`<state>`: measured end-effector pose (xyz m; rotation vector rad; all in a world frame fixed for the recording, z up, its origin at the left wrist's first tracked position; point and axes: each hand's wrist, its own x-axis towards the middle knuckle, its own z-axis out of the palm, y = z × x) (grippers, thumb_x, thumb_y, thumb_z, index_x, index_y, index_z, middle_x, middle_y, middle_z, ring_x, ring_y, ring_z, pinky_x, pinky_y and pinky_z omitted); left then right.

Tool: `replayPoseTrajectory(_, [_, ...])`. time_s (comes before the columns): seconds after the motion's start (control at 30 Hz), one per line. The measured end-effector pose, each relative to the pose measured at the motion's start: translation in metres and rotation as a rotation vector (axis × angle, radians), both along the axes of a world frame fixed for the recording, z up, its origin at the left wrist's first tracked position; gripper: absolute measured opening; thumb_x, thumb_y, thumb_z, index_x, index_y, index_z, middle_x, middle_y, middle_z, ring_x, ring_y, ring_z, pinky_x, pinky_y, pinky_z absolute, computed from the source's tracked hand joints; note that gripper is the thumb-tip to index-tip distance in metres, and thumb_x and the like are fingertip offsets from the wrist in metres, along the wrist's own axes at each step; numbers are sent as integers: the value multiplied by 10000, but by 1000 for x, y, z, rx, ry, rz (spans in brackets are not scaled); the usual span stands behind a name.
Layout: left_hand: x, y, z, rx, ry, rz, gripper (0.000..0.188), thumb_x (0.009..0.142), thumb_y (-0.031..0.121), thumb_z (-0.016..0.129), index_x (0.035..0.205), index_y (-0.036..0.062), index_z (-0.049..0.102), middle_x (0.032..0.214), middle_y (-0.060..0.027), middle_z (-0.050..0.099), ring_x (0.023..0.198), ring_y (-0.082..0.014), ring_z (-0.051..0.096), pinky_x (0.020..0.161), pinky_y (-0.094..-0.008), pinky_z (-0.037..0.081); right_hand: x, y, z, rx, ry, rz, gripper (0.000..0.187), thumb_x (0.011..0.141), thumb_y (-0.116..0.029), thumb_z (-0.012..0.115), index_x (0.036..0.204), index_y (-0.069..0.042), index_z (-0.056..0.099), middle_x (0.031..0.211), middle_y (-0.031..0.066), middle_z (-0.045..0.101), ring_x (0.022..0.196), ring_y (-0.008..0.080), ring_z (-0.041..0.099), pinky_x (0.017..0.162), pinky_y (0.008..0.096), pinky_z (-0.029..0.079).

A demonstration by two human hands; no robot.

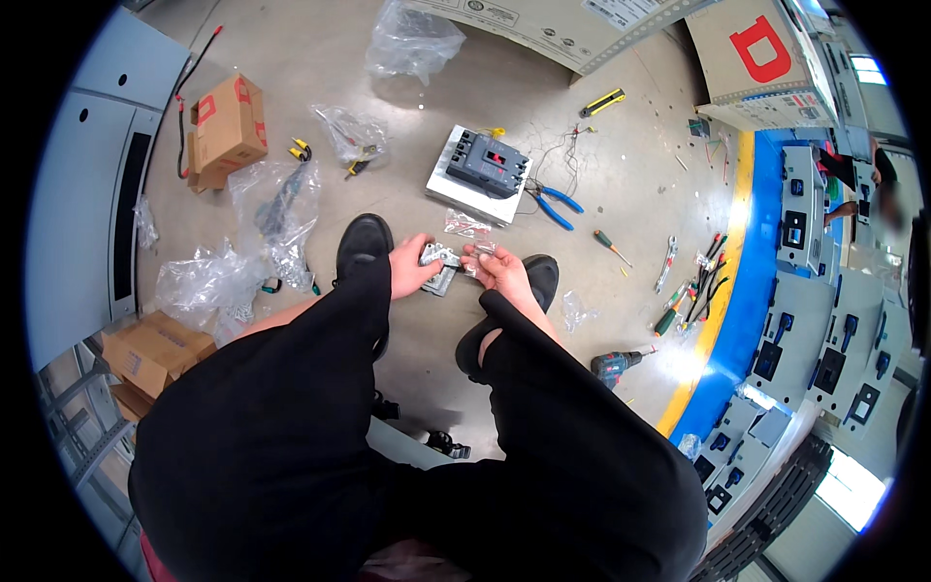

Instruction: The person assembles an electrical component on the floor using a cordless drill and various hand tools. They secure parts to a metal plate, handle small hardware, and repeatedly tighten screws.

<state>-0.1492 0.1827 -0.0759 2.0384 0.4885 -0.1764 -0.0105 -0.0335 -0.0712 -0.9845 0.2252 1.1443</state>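
Note:
Between my shoes, my left hand (pixel 411 266) is closed around the left side of a small grey-and-white block-shaped part (pixel 442 269), with its thumb on top. My right hand (pixel 502 273), just right of the block, pinches a small clear, shiny packet (pixel 479 253); its contents are too small to make out. A little farther off lies another clear packet with red marks (pixel 467 225). Beyond it, a dark grey circuit breaker (pixel 487 163) with a red-marked switch rests on a white box (pixel 449 184).
Blue-handled pliers (pixel 557 207), a screwdriver (pixel 612 246), a wrench (pixel 667 264) and a cordless drill (pixel 621 365) lie to the right. A yellow utility knife (pixel 602 102) is farther off. Plastic bags (pixel 279 209) and cardboard boxes (pixel 230 121) are at left, beside a grey cabinet (pixel 97 184).

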Motion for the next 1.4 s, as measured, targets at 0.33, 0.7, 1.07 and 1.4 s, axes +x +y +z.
replayPoseTrajectory(0.33, [18,3,25,-877,162,21,407,1025,184,737,1376,17,620,1032,-24,688,962,-97,639,881,-268,502,-3,25,65,55,-333,517,476,1026,-45,699,1464,-50,513,947,24,674,798,109,616,741,284,515])
replayPoseTrajectory(0.7, [19,9,41,-1234,234,193,181,1002,85,746,1168,62,678,1013,-23,722,899,-118,685,788,-280,553,7,20,56,-135,-425,482,191,1063,-156,698,1158,7,660,904,12,675,793,85,626,728,263,538])
replayPoseTrajectory(1.07, [24,8,39,-1125,286,93,123,1009,148,751,1089,57,726,945,0,711,821,-80,624,717,-241,469,-1,15,61,-209,-509,570,321,1123,-322,604,979,-44,675,744,-13,627,674,79,555,641,269,461])
replayPoseTrajectory(1.4, [59,24,93,-1234,233,267,285,1134,323,559,1076,60,649,829,-14,639,614,-112,566,564,-267,455,33,73,97,-227,-771,685,359,1073,-336,637,1008,-2,752,676,67,684,597,149,635,595,343,499])
